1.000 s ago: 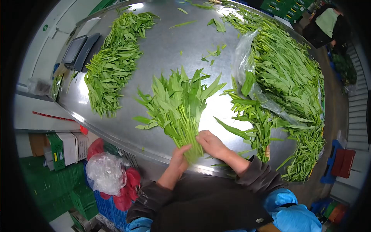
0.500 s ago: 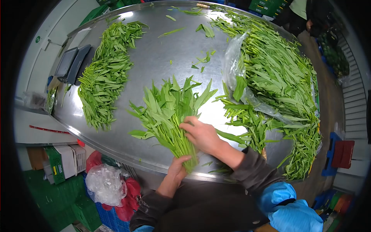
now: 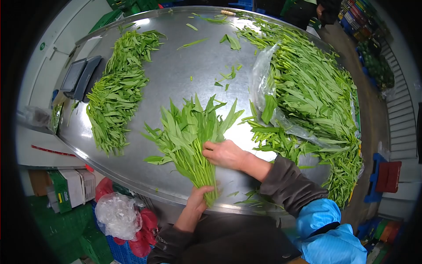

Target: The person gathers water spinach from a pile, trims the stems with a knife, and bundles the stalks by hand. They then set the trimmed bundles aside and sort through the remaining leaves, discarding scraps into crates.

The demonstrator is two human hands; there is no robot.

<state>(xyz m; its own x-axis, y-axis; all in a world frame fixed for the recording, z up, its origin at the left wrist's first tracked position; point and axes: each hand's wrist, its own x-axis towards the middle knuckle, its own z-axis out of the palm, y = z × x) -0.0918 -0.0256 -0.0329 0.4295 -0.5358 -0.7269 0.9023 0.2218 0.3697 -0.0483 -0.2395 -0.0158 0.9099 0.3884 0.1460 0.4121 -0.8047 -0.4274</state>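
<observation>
A bunch of long-leaved green stalks (image 3: 189, 136) is held over the metal table near its front edge, leaves pointing away from me. My left hand (image 3: 198, 201) is wrapped round the lower stem ends. Higher up, my right hand (image 3: 225, 154) has its fingers curled at the right side of the same bunch, partly hidden by leaves. A large heap of the same greens (image 3: 307, 88) lies at the right, with a clear plastic sheet (image 3: 263, 72) along its left side. Stacked bunches (image 3: 116, 92) lie on the left of the table.
The steel table (image 3: 176, 66) has loose leaves and a wooden handle (image 3: 228, 12) at its far edge. A scale (image 3: 80, 75) stands at the left. Below the table's left front are a bag of clear plastic (image 3: 118, 215) and green crates. A person (image 3: 303, 15) stands at the far right.
My right hand has shifted slightly down along the bunch, still at its right side. The whole view has shifted a little. At the far right, the other person has moved left in view.
</observation>
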